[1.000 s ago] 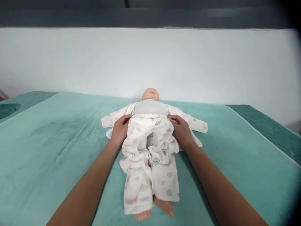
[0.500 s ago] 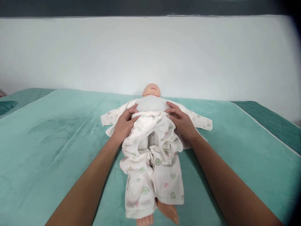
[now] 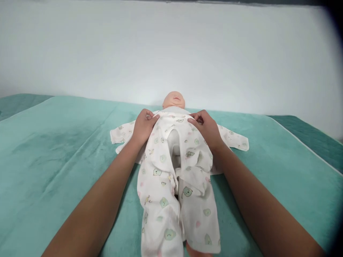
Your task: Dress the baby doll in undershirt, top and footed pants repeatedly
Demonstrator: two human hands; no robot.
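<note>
A baby doll (image 3: pixel 174 99) lies on its back, head at the far side and feet towards me. White baby pants (image 3: pixel 160 167) with green and pink prints cover its legs and most of its belly, with an opening at the crotch. My left hand (image 3: pixel 146 125) is closed on the waistband at the left side, thumb and fingers pinching the cloth. At the right side, my right hand (image 3: pixel 205 126) pinches the same waistband. A matching long-sleeved top (image 3: pixel 237 139) lies spread beneath the doll, sleeves out to both sides.
The doll lies on a teal plush cover (image 3: pixel 66 150) with a seam running along its left part. Darker teal quilted cloth (image 3: pixel 297 132) shows at the right. A white wall (image 3: pixel 171 46) rises right behind the doll's head.
Both hands have pulled the waistband up from the doll's belly towards its chest. The pant legs are straighter, less of the feet shows, and the view has tilted down slightly.
</note>
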